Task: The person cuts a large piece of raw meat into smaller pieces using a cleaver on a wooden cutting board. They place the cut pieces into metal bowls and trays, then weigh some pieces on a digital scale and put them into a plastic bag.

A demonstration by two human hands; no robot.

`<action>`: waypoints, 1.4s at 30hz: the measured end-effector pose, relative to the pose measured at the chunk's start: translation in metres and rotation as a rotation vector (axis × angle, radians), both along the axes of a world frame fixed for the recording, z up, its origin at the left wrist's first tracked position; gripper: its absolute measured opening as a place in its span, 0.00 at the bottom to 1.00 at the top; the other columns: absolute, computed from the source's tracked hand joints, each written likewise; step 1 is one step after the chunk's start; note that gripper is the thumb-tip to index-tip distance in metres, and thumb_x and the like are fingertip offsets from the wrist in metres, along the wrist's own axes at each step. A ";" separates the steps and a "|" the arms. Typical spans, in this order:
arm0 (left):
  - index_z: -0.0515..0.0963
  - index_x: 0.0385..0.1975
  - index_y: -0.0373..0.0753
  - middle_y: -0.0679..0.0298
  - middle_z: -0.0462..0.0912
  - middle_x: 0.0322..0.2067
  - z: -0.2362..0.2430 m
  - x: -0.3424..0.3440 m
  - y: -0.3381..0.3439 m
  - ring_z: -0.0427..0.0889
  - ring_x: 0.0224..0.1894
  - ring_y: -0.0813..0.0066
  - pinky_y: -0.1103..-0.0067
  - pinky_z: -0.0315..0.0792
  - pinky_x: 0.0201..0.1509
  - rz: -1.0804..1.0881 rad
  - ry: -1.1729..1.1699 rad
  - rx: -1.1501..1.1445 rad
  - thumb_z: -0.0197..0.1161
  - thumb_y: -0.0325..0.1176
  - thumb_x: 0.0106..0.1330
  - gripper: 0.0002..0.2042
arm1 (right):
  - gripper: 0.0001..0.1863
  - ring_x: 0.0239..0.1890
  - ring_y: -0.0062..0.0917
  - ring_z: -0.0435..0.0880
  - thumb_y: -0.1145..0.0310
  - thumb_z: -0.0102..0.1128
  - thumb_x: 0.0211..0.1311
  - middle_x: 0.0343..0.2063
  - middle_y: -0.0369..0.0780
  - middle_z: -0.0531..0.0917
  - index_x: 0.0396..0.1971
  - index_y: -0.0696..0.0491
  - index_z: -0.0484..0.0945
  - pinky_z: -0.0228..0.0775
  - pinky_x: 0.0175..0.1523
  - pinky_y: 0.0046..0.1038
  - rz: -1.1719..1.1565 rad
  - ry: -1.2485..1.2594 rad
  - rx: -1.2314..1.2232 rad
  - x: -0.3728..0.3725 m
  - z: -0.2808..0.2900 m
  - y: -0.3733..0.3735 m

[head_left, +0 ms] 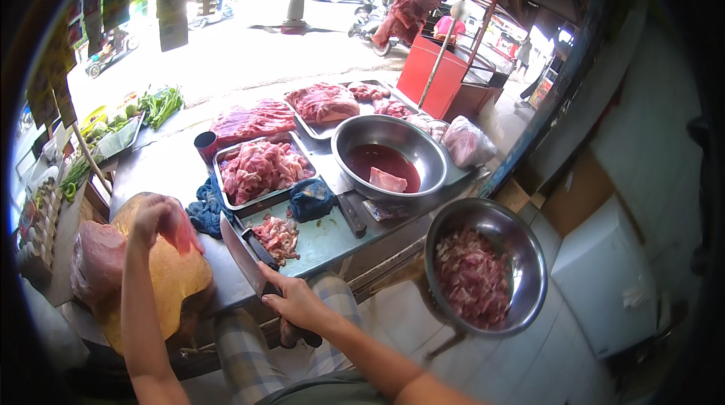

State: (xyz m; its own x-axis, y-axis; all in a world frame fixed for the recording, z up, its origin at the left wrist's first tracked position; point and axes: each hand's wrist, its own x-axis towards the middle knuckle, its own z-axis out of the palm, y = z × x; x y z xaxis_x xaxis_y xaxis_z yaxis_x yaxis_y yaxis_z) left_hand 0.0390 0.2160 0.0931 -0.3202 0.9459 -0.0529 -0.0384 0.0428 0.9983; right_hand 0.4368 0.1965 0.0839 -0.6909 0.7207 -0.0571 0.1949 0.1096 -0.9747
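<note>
Meat chunk [97, 258], large, pink, at the left of a yellow-brown chopping block [177, 288]. Left hand [153, 215], fingers closed on a limp meat piece [181, 230] above the block; contact with the block cannot be told. Blue cloth [204, 210], crumpled. Knife [242, 258], blade slanting away, handle clenched in the right hand [300, 304]. Steel tray [260, 200], heaped with cut meat [263, 169]. Scraps [276, 239], piled on a pale green board [325, 231]. Steel bowl [429, 160], holding red liquid [371, 158] and one chunk [388, 180]. Steel basin [530, 277], containing sliced meat [472, 277].
</note>
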 end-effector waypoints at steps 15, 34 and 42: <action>0.81 0.42 0.32 0.46 0.80 0.50 -0.018 0.095 -0.101 0.77 0.56 0.49 0.63 0.69 0.61 0.098 1.141 0.029 0.62 0.33 0.64 0.12 | 0.36 0.14 0.14 0.70 0.75 0.60 0.65 0.18 0.33 0.74 0.72 0.51 0.60 0.67 0.20 0.22 -0.002 0.027 -0.161 -0.002 0.010 -0.014; 0.78 0.33 0.34 0.52 0.81 0.39 -0.060 0.100 -0.114 0.79 0.46 0.53 0.64 0.72 0.54 0.299 1.294 0.232 0.62 0.28 0.61 0.05 | 0.36 0.23 0.13 0.76 0.78 0.60 0.66 0.28 0.34 0.79 0.72 0.57 0.57 0.72 0.21 0.18 0.063 0.116 -0.299 -0.054 -0.008 -0.048; 0.75 0.29 0.36 0.53 0.78 0.34 -0.055 0.104 -0.118 0.78 0.41 0.53 0.64 0.72 0.49 0.310 1.344 0.228 0.61 0.26 0.59 0.03 | 0.36 0.25 0.14 0.76 0.78 0.59 0.66 0.28 0.34 0.78 0.72 0.57 0.56 0.72 0.21 0.18 0.082 0.125 -0.320 -0.050 -0.012 -0.051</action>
State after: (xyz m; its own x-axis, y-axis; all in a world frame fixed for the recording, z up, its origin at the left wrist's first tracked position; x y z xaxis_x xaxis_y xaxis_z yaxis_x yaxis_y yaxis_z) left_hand 0.1426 0.0982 0.0380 -0.1970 0.7741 0.6016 0.9643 0.0422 0.2616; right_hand 0.3866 0.1454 0.0720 -0.7619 0.6215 -0.1824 0.0754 -0.1945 -0.9780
